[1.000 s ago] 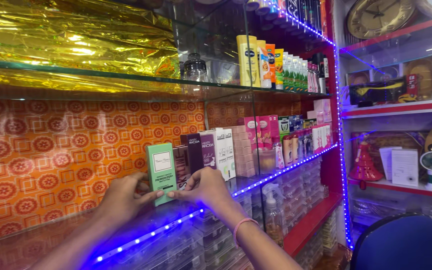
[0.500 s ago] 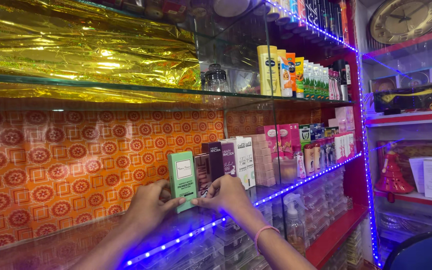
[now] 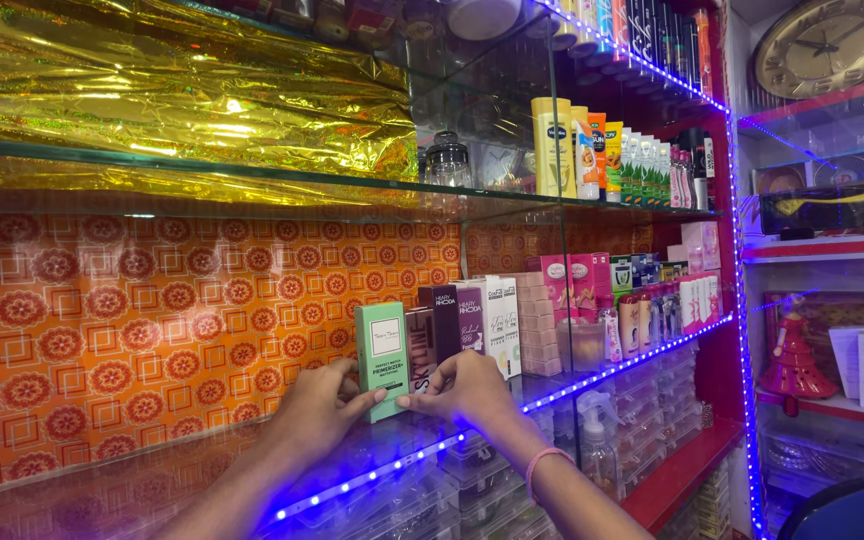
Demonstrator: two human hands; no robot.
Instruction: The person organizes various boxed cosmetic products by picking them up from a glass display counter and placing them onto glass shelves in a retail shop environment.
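Note:
A tall green carton [image 3: 381, 358] stands upright on the glass shelf [image 3: 347, 465], at the left end of a row of boxes. My left hand [image 3: 318, 410] grips its left lower side, thumb on the front. My right hand [image 3: 463, 388] holds its right lower corner, fingers also touching the dark carton [image 3: 420, 340] beside it. A pink band sits on my right wrist [image 3: 540, 463]. More dark and white cartons [image 3: 480, 322] line up to the right.
Orange patterned backing [image 3: 122, 330] covers the wall behind. An upper glass shelf [image 3: 252, 175] carries gold foil, jars and tubes [image 3: 592, 150]. Blue light strips [image 3: 612, 370] edge the shelves. Red shelves at right hold a clock [image 3: 827, 45] and a red figurine [image 3: 794, 355].
The view has shifted so the shelf and hands sit further right in frame. Both hands stay on the green carton, which stands in about the same spot.

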